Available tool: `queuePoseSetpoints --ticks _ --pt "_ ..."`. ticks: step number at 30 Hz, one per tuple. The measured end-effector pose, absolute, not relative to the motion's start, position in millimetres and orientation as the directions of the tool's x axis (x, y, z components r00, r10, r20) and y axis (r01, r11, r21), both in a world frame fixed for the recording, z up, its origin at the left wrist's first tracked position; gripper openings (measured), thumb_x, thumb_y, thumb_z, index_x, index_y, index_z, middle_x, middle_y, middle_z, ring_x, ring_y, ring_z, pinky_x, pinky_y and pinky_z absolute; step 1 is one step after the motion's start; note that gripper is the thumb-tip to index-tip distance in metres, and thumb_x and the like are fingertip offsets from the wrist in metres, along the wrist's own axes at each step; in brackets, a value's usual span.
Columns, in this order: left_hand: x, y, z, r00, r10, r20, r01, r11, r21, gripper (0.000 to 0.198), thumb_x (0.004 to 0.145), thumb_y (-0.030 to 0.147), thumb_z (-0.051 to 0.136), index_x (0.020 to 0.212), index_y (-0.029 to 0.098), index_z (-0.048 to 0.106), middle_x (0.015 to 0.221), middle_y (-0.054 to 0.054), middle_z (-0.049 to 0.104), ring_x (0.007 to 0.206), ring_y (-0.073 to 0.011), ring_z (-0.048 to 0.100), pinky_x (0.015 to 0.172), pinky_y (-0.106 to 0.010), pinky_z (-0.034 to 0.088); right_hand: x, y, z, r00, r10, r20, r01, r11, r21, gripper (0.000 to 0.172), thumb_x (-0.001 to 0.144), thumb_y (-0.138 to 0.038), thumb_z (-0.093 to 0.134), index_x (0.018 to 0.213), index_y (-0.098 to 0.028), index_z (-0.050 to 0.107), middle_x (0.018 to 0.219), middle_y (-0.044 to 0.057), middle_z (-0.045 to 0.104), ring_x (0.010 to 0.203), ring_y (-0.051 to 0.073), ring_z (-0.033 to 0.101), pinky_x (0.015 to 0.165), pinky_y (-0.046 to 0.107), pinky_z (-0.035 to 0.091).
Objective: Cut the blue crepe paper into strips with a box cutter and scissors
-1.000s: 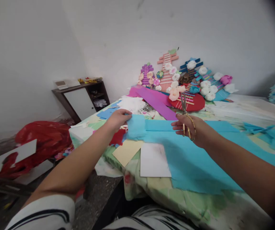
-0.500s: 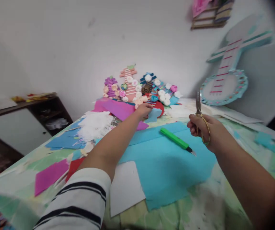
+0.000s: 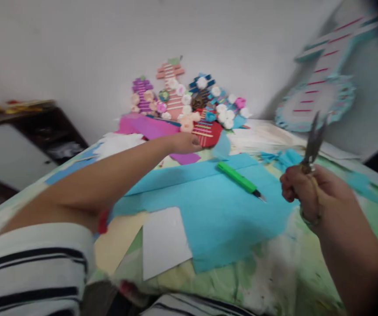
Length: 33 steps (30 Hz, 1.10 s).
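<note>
My right hand (image 3: 307,193) grips a pair of scissors (image 3: 314,142), blades pointing up and slightly parted. My left hand (image 3: 187,142) reaches across the table beside a small red guitar-shaped craft (image 3: 210,134). Its fingers are blurred, and whether anything is between them I cannot tell. A light blue paper piece (image 3: 222,147) is just right of those fingers. Between my hands, a green craft knife (image 3: 238,177) with its blade out lies on a large turquoise sheet (image 3: 222,224). A white card (image 3: 164,243) lies at that sheet's left edge.
Several small flower-decorated guitar crafts (image 3: 175,103) stand against the wall. A large white and turquoise guitar shape (image 3: 314,101) leans at the right. Purple sheets (image 3: 152,127), crumpled turquoise scraps (image 3: 287,159) and a beige sheet (image 3: 119,241) lie on the table. A cabinet (image 3: 21,153) stands left.
My left hand has drawn left from the light blue piece, which now shows farther right. My right hand with the scissors has moved right, uncovering turquoise scraps. The view has shifted.
</note>
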<state>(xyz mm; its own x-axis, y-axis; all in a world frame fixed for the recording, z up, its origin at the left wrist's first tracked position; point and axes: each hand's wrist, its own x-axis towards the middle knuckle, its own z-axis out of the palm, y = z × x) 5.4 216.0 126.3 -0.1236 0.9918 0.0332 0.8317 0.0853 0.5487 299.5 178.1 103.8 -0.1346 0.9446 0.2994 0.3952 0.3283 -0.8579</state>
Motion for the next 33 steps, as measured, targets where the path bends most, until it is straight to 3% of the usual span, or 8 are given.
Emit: queuePoseSetpoints --ticks 3,7,9,14,20,24,29,33 --pt "-16.0 121.7 128.9 -0.172 0.985 -0.019 0.903 0.165 0.397 0.018 0.073 0.032 0.063 0.068 0.014 0.064 0.078 -0.004 0.062 0.095 -0.0253 0.055 0.088 -0.036 0.038 254.5 178.9 88.5 -0.490 0.843 0.224 0.619 0.517 -0.591 0.031 0.078 -0.050 0.044 0.065 -0.021 0.045 0.056 -0.001 0.049 0.050 0.013 0.044 0.047 0.027 0.030" --pt "-14.3 -2.2 98.8 -0.280 0.957 -0.073 0.950 0.287 0.121 0.028 0.079 0.040 0.052 0.091 0.017 0.064 0.099 -0.009 0.060 0.104 -0.0286 0.050 0.092 -0.041 0.033 202.7 187.3 55.8 -0.794 0.608 0.021 0.597 0.786 -0.163 0.026 0.080 -0.044 0.044 0.074 -0.019 0.048 0.069 0.006 0.059 0.059 0.018 0.053 0.050 0.028 0.032" --pt "-10.7 -43.4 78.1 -0.397 0.910 -0.119 0.917 0.398 -0.017 0.037 0.079 0.045 0.051 0.103 0.017 0.059 0.106 -0.012 0.057 0.107 -0.0290 0.047 0.092 -0.040 0.034 185.0 189.9 43.1 -0.853 0.521 0.010 0.518 0.850 -0.095 0.026 0.080 -0.041 0.045 0.082 -0.016 0.051 0.084 0.012 0.062 0.073 0.022 0.057 0.057 0.030 0.037" --pt "-6.2 -79.9 48.6 -0.583 0.796 -0.160 0.810 0.585 -0.045 0.072 0.069 0.058 0.055 0.121 0.008 0.047 0.106 -0.018 0.054 0.099 -0.0340 0.050 0.079 -0.042 0.043 166.9 183.9 28.5 -0.886 0.463 -0.004 0.462 0.883 -0.080 0.033 0.080 -0.044 0.045 0.086 -0.013 0.052 0.090 0.016 0.062 0.082 0.027 0.058 0.066 0.033 0.041" --pt "-8.2 -73.8 47.3 -0.580 0.789 -0.202 0.794 0.603 0.075 0.075 0.067 0.052 0.058 0.125 0.007 0.044 0.101 -0.019 0.056 0.093 -0.0343 0.054 0.077 -0.043 0.043 160.7 172.1 29.5 -0.883 0.469 -0.019 0.469 0.883 0.009 0.036 0.081 -0.044 0.044 0.087 -0.010 0.054 0.088 0.017 0.062 0.083 0.028 0.058 0.068 0.035 0.042" --pt "-19.6 -73.9 51.3 -0.573 0.802 -0.169 0.775 0.597 0.205 0.058 0.073 0.034 0.052 0.127 0.015 0.040 0.113 -0.012 0.056 0.099 -0.0249 0.055 0.083 -0.033 0.042 156.1 173.8 31.2 -0.877 0.480 -0.019 0.479 0.877 0.015 0.038 0.081 -0.044 0.044 0.089 -0.008 0.055 0.089 0.018 0.062 0.087 0.030 0.057 0.071 0.036 0.041" --pt "-22.3 -97.3 75.8 -0.649 0.743 -0.165 0.682 0.664 0.307 0.033 0.082 0.042 0.037 0.080 0.016 0.058 0.075 -0.004 0.062 0.070 -0.0208 0.059 0.059 -0.028 0.044 158.7 178.9 31.2 -0.885 0.465 -0.035 0.466 0.885 -0.010 0.038 0.079 -0.044 0.048 0.092 -0.009 0.054 0.092 0.018 0.062 0.088 0.029 0.058 0.071 0.035 0.042" --pt "-8.2 -113.1 104.0 -0.785 0.584 -0.206 0.196 0.550 0.812 0.036 0.070 0.048 0.060 0.087 0.017 0.059 0.064 0.001 0.061 0.054 -0.0151 0.055 0.046 -0.021 0.039 162.0 179.1 32.3 -0.890 0.452 -0.057 0.454 0.890 -0.030 0.037 0.075 -0.046 0.052 0.089 -0.012 0.054 0.090 0.016 0.062 0.087 0.028 0.058 0.070 0.035 0.042"
